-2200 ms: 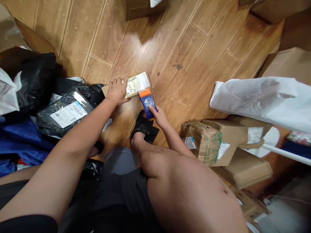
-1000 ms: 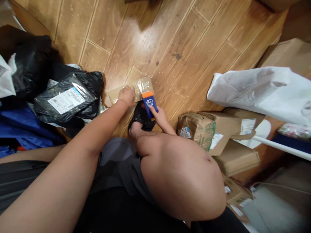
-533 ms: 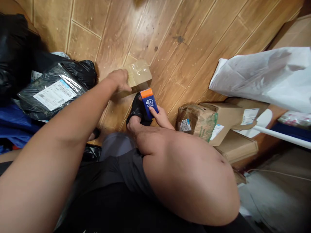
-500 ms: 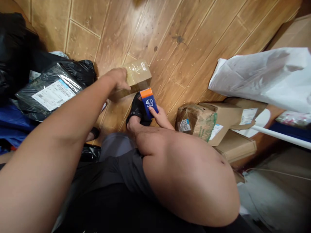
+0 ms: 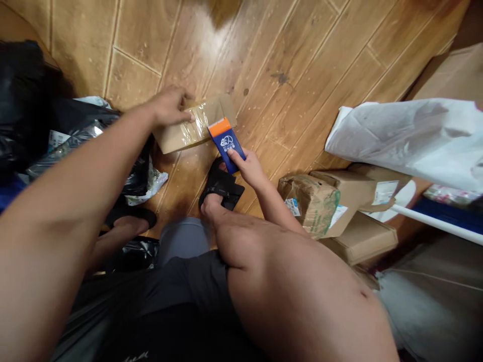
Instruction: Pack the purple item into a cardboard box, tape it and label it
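A taped cardboard box lies on the wooden floor in front of me, clear tape shining across its top. My left hand is on the far edge of this box, thumb on the taped face and fingers curled over the far side, where their tips are partly hidden. In my right hand is a flat blue-and-orange packet with a white elephant print. My thumb presses on its blue face. The orange end reaches to the near right part of the box and overlaps it in view; whether they touch I cannot tell.
Black plastic-wrapped parcels are piled at the left. Several cardboard boxes stand at the right, below a white bag and beside a white pole. My sandalled foot is close to the box, and a grey bin-like object is nearer me.
The cardboard box has been turned, so more of its taped face shows. My left hand has shifted to its far edge. My right hand has raised the packet up and left, nearer the box.
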The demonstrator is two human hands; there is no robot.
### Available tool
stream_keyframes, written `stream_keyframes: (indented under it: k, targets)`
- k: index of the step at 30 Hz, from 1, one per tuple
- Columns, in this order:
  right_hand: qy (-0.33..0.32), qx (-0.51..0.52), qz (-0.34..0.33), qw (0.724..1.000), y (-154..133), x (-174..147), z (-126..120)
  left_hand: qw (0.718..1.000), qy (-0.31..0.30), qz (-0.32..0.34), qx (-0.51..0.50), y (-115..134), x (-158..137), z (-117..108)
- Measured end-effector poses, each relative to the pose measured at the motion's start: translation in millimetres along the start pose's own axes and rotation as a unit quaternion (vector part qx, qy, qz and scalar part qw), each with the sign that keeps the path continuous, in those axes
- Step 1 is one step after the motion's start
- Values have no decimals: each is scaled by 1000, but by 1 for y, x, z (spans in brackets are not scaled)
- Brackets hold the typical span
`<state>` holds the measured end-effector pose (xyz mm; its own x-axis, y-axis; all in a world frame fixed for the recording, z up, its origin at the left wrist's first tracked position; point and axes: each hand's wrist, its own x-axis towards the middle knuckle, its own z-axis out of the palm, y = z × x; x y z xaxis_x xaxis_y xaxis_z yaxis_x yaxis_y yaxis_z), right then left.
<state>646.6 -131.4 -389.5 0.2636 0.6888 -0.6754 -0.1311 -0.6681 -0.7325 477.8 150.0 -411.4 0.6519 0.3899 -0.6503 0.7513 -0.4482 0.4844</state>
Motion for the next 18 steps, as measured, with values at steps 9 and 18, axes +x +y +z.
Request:
stream_keyframes:
  k: [9,18]
  targets:
    - [41,11,17,999,32,-15,8,990,85,17,109,48,-68,68]
    - [-1,73,43,996,-47,-8,-15,988,-72,29,-131,20,-51,58]
